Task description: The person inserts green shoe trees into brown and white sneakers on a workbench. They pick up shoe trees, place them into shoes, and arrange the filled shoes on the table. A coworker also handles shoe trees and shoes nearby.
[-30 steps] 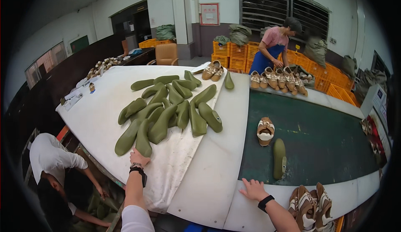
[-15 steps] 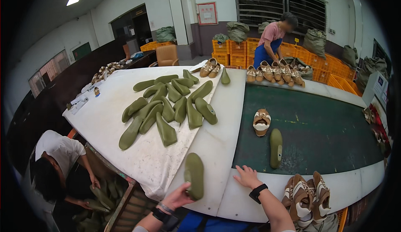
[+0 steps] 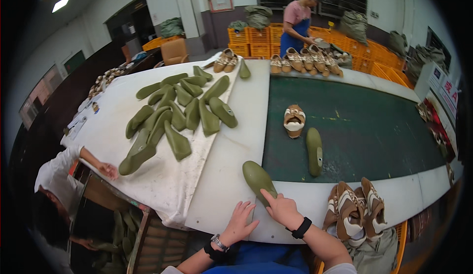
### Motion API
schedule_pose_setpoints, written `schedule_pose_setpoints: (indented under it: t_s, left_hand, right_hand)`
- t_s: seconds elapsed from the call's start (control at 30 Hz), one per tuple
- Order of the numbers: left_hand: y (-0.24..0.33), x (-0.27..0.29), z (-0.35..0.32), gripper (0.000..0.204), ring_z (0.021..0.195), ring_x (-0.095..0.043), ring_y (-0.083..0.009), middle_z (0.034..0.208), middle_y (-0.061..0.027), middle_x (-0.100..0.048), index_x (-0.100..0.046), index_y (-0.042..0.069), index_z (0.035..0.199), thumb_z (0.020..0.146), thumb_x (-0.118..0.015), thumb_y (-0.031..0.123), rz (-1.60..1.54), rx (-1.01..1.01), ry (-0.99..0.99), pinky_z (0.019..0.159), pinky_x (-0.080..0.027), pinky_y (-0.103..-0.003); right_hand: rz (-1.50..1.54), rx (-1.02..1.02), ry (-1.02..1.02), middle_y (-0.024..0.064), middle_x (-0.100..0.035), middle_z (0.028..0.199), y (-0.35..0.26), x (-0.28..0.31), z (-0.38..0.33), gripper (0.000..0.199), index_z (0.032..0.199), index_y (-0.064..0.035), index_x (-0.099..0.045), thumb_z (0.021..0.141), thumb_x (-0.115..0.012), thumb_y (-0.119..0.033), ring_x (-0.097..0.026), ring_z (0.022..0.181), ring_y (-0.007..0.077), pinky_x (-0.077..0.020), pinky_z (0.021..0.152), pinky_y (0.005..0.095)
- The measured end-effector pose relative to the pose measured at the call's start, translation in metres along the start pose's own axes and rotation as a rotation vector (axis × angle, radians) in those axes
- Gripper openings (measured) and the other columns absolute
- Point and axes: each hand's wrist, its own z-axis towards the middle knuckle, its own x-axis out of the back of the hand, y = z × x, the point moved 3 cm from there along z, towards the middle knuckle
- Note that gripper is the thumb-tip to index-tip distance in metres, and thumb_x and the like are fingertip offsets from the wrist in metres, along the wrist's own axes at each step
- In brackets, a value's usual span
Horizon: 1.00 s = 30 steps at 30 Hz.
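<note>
My right hand (image 3: 282, 209) is closed round the near end of an olive-green shoe last (image 3: 257, 176), its index finger laid along the top. The last is above the white border of the table, its other end pointing away to the left. Close by on the left, my left hand (image 3: 239, 222) holds nothing and its fingers are spread. Beyond, on the dark green surface (image 3: 364, 141), lie a second green shoe last (image 3: 314, 151) and a brown-and-white sneaker (image 3: 294, 121).
Several green lasts (image 3: 182, 99) are heaped on the white cloth (image 3: 162, 190). Brown sneakers (image 3: 352, 207) stand at the near right; more sneakers (image 3: 308, 59) line the far edge. One co-worker (image 3: 295, 22) stands behind; another (image 3: 59, 180) bends over a bin of lasts at left.
The shoe last has passed from my left hand to my right and moved rightward. My left hand has let go. The co-worker at left has raised an arm to the table edge.
</note>
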Motion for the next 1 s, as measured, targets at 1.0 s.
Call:
schedule_pose_setpoints:
  t_s: [1.0]
  left_hand:
    - [-0.03,-0.035,-0.037,0.034,0.114,-0.051,-0.0338,0.119,-0.013,-0.056,-0.061,0.007,0.108,0.075,-0.063,0.015,0.386,-0.175,0.174,0.097,-0.038,-0.047]
  right_hand:
    - [0.053,-0.081,0.044,0.0177,-0.067,0.08,0.07,-0.014,0.117,0.019,0.105,-0.0143,-0.058,0.089,-0.049,-0.017,-0.065,0.076,0.0358,-0.0501,0.067,0.046]
